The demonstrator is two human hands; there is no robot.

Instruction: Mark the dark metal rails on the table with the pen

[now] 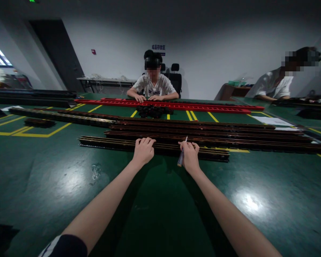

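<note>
A long dark rail point(109, 143) with brass-coloured strips lies across the green table in front of me. My left hand point(143, 150) rests on its near edge with the fingers curled down onto it. My right hand point(189, 156) is closed around a slim screwdriver point(181, 158) with a clear handle, its tip pointing up at the rail. Several more dark rails point(203, 132) lie stacked just behind the first one.
A long red rail point(176, 105) lies at the far side, where a seated person has both hands on it beside a pile of small black parts point(153, 111). Another person sits at the far right. White papers point(272, 121) lie right. Yellow lines point(29, 134) mark the table.
</note>
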